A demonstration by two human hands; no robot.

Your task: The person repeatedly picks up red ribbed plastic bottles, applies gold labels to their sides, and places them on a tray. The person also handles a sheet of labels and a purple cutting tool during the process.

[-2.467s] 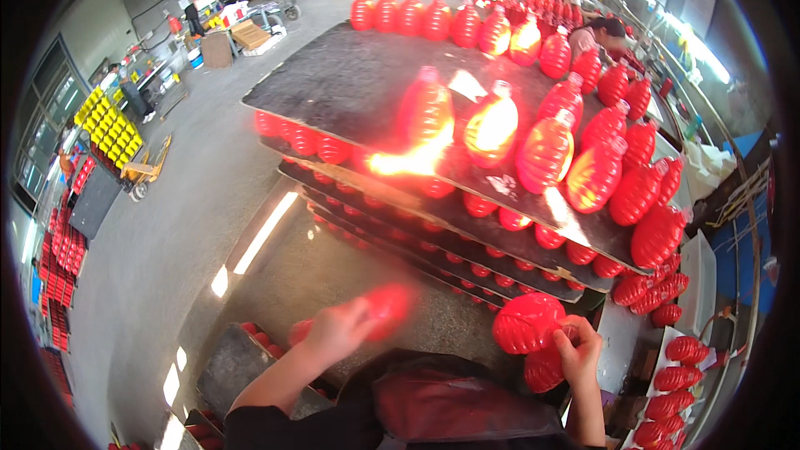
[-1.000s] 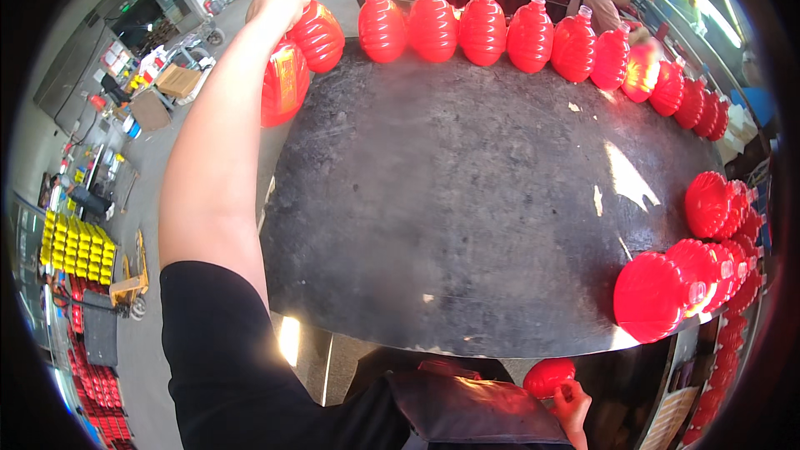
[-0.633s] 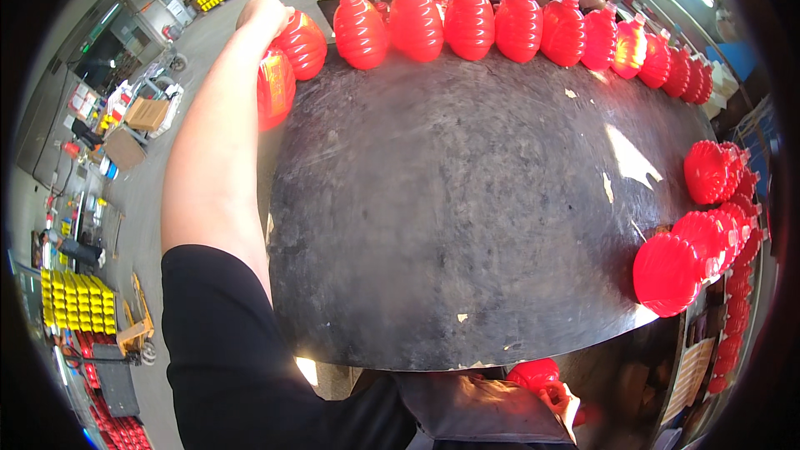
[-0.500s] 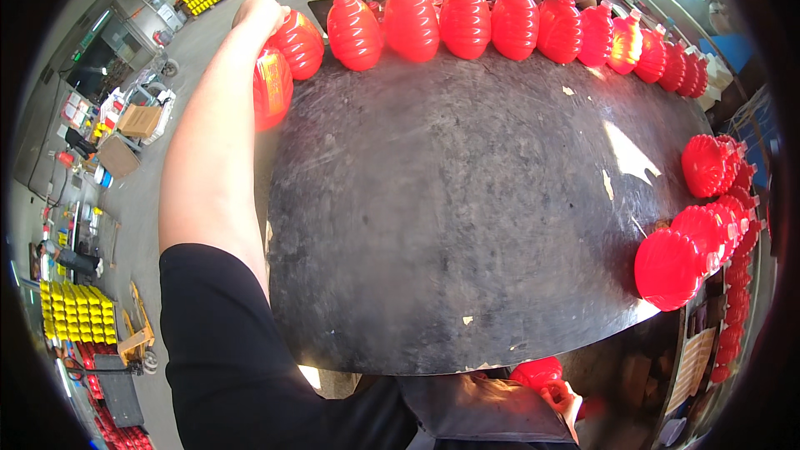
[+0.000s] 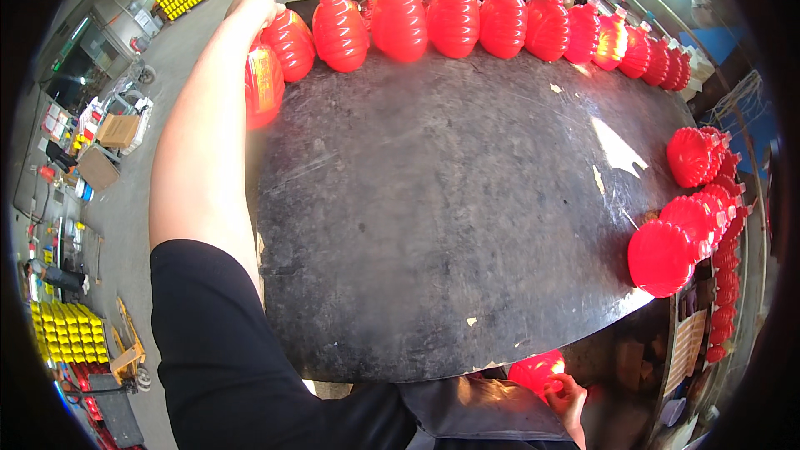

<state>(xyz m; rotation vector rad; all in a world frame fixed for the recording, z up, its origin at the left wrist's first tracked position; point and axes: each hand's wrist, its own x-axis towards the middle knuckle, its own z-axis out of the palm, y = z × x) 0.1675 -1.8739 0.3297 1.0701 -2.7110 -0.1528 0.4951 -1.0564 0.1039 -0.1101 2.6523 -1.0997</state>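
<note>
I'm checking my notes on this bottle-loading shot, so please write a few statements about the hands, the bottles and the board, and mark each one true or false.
1. The left hand rests on a red bottle at the far left corner of the dark board. True.
2. The row of bottles along the far edge stands upright with open necks. True.
3. The right hand is up on the board's far edge. False: it is low, below the near edge, at a red bottle.
4. The middle of the board is packed with bottles. False: it is bare; bottles line only the far and right edges.
</note>
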